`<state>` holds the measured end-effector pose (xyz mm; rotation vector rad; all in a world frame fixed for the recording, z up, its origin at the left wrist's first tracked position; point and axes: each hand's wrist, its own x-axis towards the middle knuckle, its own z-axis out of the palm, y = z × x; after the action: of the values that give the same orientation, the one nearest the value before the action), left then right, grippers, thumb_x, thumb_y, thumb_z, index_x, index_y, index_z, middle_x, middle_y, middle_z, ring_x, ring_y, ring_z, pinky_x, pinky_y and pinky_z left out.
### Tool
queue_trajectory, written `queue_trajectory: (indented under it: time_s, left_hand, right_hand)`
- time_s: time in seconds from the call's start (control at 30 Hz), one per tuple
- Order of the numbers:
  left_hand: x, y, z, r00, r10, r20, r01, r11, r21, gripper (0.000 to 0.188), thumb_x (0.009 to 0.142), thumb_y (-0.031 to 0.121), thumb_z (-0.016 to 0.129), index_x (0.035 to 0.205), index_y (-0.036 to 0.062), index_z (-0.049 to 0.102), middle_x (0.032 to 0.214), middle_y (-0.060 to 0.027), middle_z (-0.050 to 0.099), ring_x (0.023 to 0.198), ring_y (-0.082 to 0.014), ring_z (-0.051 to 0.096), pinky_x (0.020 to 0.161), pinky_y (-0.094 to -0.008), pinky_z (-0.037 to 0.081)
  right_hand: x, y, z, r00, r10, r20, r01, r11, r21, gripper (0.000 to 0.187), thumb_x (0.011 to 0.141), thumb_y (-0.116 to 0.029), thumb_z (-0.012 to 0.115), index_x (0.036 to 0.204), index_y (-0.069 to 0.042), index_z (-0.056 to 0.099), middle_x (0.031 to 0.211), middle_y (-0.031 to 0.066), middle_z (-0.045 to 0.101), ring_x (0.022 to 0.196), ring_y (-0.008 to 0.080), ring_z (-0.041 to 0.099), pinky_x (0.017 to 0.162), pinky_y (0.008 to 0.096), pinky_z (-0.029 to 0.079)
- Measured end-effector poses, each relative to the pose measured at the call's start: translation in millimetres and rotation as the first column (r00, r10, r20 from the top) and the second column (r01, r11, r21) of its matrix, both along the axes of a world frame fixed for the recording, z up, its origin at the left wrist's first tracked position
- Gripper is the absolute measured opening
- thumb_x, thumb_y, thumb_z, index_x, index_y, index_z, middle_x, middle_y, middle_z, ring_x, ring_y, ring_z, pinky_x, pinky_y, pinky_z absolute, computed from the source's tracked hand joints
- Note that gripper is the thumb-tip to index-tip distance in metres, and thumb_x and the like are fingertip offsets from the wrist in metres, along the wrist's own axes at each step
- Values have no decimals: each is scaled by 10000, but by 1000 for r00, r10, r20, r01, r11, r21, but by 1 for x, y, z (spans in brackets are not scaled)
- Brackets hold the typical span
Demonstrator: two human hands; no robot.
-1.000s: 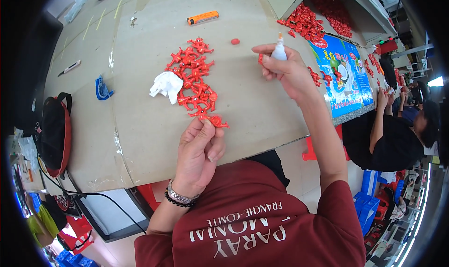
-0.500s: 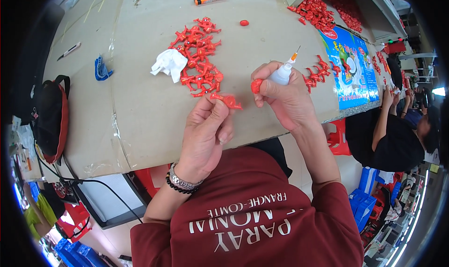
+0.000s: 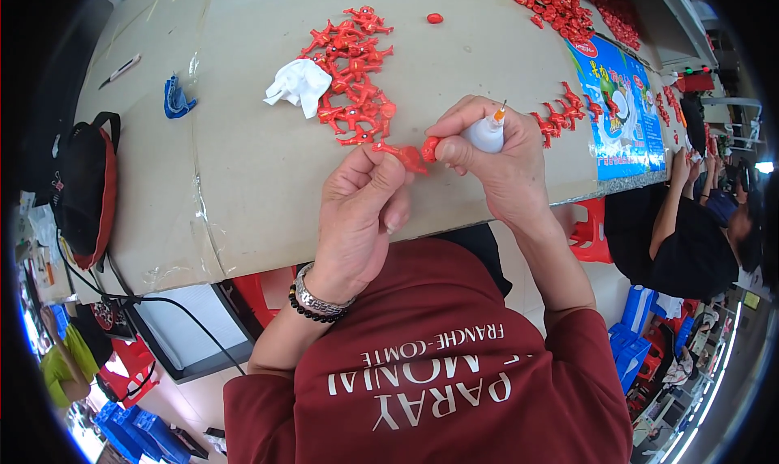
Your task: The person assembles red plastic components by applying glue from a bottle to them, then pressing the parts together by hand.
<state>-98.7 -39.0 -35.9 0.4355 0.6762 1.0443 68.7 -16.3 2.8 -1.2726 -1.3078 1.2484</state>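
Note:
Between its thumb and fingers my left hand pinches a small red plastic figurine without a visible head, near the table's front edge. My right hand is closed on two things. Its thumb and fingertip grip a small rounded red piece, close beside the figurine's end; whether they touch I cannot tell. Tucked in the same hand is a white squeeze bottle with an orange needle tip pointing up and away. Beyond my left hand lies a pile of similar red figurines, beside a crumpled white tissue.
One red piece lies alone farther back. Several red figurines stand right of my hand, by a blue printed sheet. Red parts are heaped far right. A cutter knife, blue object and dark bag lie left.
My right hand has moved left, bringing the rounded red piece up to the figurine, and the bottle has tilted. The left hand keeps its hold. The whole view has shifted slightly.

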Motion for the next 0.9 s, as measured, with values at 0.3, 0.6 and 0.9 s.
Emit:
queue_trajectory:
  time_s: [0.3,0.6,0.9]
  left_hand:
    - [-1,0,0,1000,14,16,-14,1000,-15,150,954,206,575,908,63,564,852,-14,611,525,-53,391,486,-201,306]
    - [-1,1,1,1000,6,26,-6,1000,1,140,957,183,564,936,49,598,780,-1,595,517,-47,382,478,-205,306]
    - [-5,1,4,999,-38,22,39,998,-52,144,946,192,579,905,56,599,768,-4,606,494,-45,380,461,-200,298]
  right_hand:
    - [5,0,-1,1000,-8,-11,8,999,32,121,749,30,722,851,-11,673,827,52,639,706,95,602,558,204,455]
    - [10,0,2,937,-19,350,-176,838,516,178,664,68,750,792,-42,693,842,75,653,739,154,633,604,260,502]
    - [8,2,-1,859,-83,505,-364,593,718,140,637,-65,745,766,-48,693,805,69,665,720,205,644,584,279,501]
